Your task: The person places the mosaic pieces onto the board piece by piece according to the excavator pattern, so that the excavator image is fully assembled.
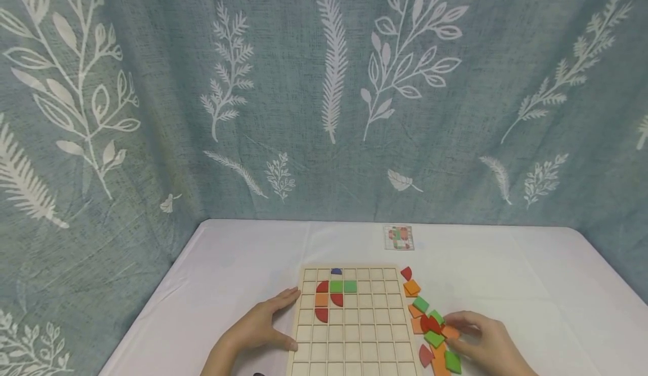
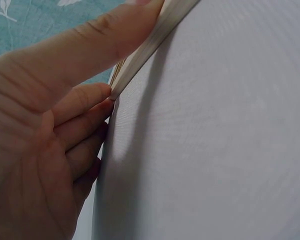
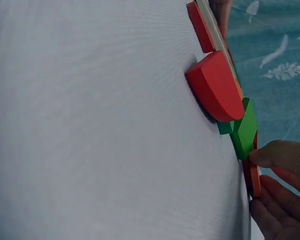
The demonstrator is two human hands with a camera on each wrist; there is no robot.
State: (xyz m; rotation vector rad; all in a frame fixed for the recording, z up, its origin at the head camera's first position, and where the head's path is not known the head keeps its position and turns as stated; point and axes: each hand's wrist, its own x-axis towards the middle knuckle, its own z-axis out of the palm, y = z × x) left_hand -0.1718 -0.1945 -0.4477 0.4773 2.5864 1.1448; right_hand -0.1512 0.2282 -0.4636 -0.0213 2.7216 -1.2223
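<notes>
A wooden grid board (image 1: 360,334) lies on the table with a few coloured pieces in its upper left cells: red quarter-circles (image 1: 321,314), an orange square (image 1: 321,300), two green squares (image 1: 350,286) and a blue piece (image 1: 336,271). My left hand (image 1: 260,324) rests along the board's left edge, thumb and fingers spread and touching its side. At the right, my right hand (image 1: 481,338) pinches an orange tile (image 1: 450,332) between thumb and fingers, within a loose heap of pieces. In the right wrist view, a green tile (image 3: 246,131) touches the thumb.
Loose red, orange and green pieces (image 1: 421,304) line the board's right side, some overlapping. Behind the board lies a small pattern card (image 1: 399,237). The table has a white cloth (image 1: 531,274), and a patterned teal curtain (image 1: 304,111) hangs behind it.
</notes>
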